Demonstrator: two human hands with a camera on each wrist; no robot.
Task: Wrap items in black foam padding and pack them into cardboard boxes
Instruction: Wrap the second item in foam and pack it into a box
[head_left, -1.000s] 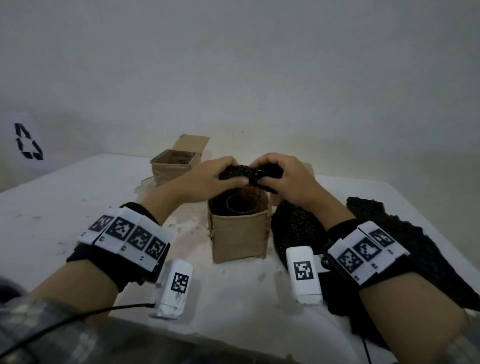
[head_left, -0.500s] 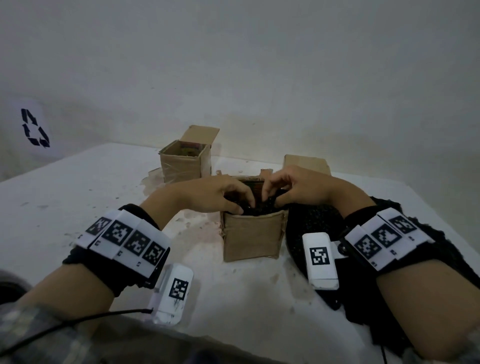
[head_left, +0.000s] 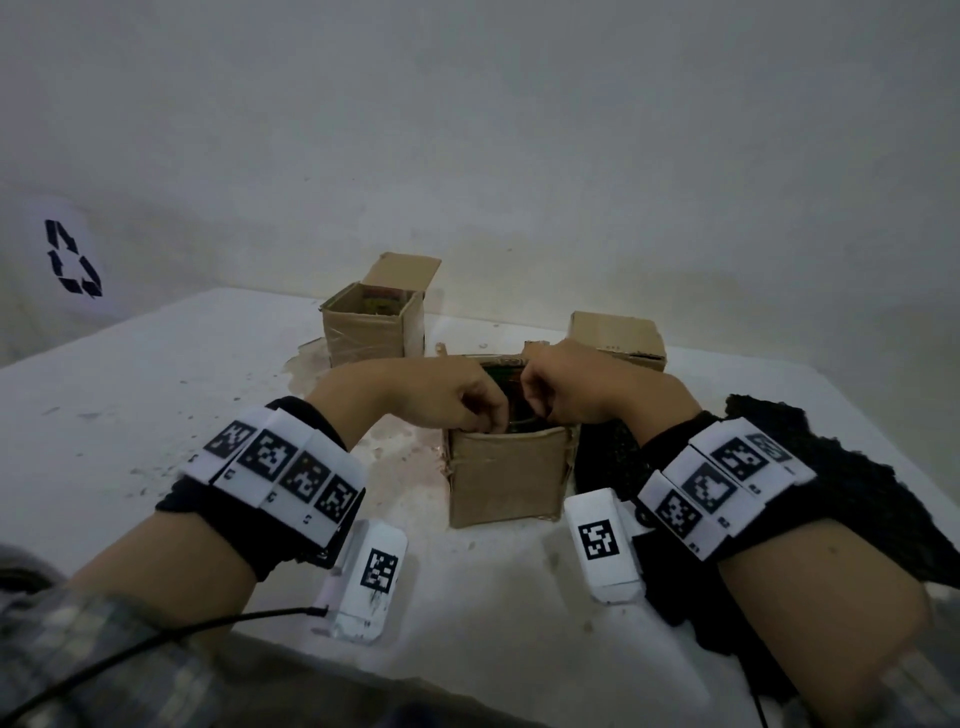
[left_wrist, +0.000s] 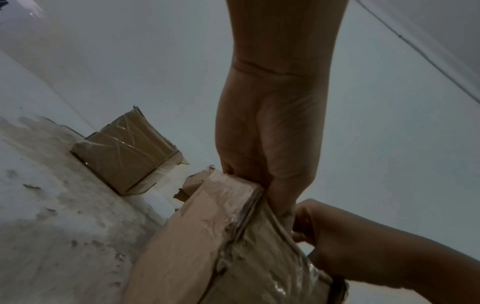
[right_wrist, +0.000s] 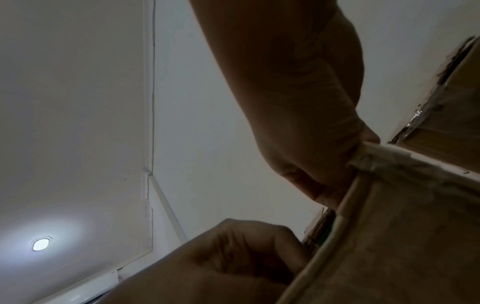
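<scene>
A small open cardboard box (head_left: 506, 478) stands mid-table. My left hand (head_left: 462, 400) and right hand (head_left: 566, 395) both reach over its top, fingers curled down into the opening. The box wall hides the fingertips and whatever they touch inside; only a dark interior with a round rim shows between them. The left wrist view has my left hand (left_wrist: 267, 144) dipping behind the box's taped edge (left_wrist: 207, 246), with my right hand (left_wrist: 363, 257) beside it. From the right wrist, my right hand (right_wrist: 298, 123) meets the box rim (right_wrist: 389, 246).
A sheet of black foam (head_left: 857, 493) lies on the table right of the box, under my right forearm. An open box (head_left: 363, 338) with something inside stands back left, a closed box (head_left: 618, 338) back right. The white table (head_left: 130, 415) is stained near the boxes.
Both hands held a black foam bundle above the box, then lowered it into the opening. Now the hands are deeper and the bundle is out of sight.
</scene>
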